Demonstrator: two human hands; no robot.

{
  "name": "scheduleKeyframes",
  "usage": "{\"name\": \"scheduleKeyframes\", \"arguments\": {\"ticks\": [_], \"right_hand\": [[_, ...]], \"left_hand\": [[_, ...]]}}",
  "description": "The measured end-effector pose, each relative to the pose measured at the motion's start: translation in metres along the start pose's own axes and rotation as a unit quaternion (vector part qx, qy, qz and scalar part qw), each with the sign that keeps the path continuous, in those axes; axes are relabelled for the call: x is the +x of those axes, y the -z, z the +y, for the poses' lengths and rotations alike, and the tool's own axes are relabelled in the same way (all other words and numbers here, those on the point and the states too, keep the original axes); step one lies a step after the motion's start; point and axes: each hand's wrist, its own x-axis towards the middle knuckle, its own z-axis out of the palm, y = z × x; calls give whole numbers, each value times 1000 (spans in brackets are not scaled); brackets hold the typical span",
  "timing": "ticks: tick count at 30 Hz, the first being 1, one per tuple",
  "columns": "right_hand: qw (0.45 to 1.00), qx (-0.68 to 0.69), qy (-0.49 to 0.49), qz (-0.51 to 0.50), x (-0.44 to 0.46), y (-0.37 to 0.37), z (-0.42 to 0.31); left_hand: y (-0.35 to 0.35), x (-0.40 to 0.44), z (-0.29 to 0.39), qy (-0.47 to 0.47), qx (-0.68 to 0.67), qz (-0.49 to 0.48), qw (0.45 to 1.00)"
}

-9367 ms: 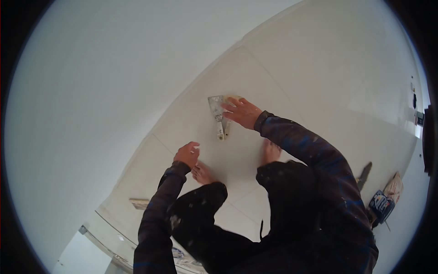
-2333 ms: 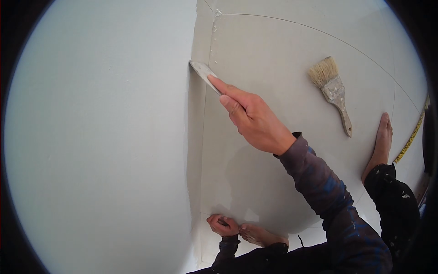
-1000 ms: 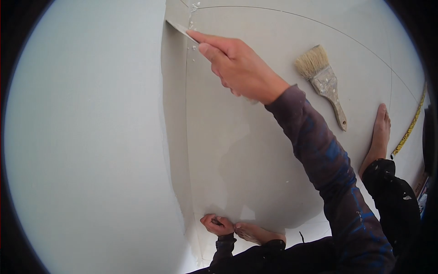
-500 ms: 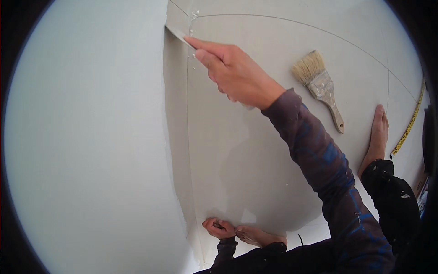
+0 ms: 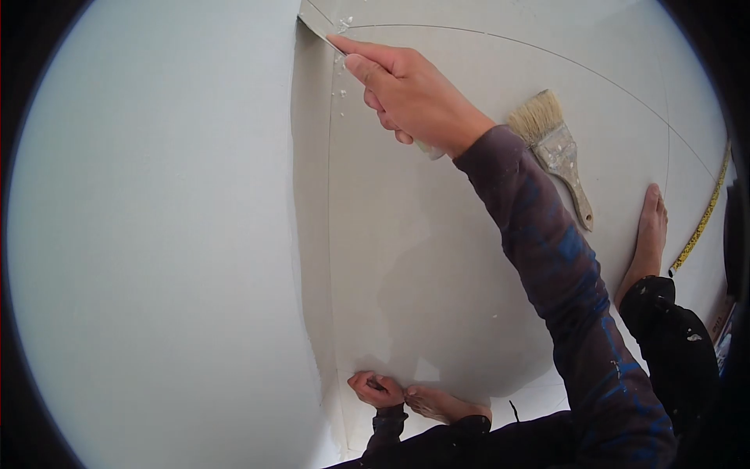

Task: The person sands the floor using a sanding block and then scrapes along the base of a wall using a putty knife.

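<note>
In the head view, I see the right hand (image 5: 422, 94) grasping a scraper (image 5: 319, 31), its tip where wall (image 5: 156, 234) meets skirting (image 5: 312, 180); this edge work seemingly calls for a steady angle. The left hand (image 5: 376, 389) is clenched, contents unclear. A brush (image 5: 558, 152) lies nearby.

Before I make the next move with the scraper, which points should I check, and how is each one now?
1. Scraper gripped in the right hand: ok.
2. Blade tip at the line where wall meets skirting: ok.
3. Left hand away from the blade: ok.
4. Left hand empty: cannot tell, its fingers are curled.
5. Brush away from the blade: ok, it lies on the floor.
6. Floor by the skirting free of crumbs: not ok.
</note>
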Motion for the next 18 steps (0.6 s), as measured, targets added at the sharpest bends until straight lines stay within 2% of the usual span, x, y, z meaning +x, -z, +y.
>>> {"name": "scheduleKeyframes", "arguments": {"ticks": [2,7,8,11,14,17,18], "right_hand": [[1000,-8,20,15,-1,-1,-1],[998,-19,-41,-45,-21,-1,-1],[998,-16,-44,-46,-18,-1,0],[999,-15,-30,-15,-14,-3,1],[998,-42,34,-17,-26,-8,4],[998,-50,21,-34,-30,-8,2],[998,-38,-14,-38,-25,-3,-5]], "left_hand": [[1,0,-2,0,-3,-1,1000],[-2,4,6,24,-22,-1,999],[-2,4,1,1,-17,-1,1000],[1,0,-7,-30,-7,0,1000],[-4,6,-2,-37,-20,13,999],[-2,5,5,-18,-13,8,1000],[0,5,6,-5,0,0,1000]]}}
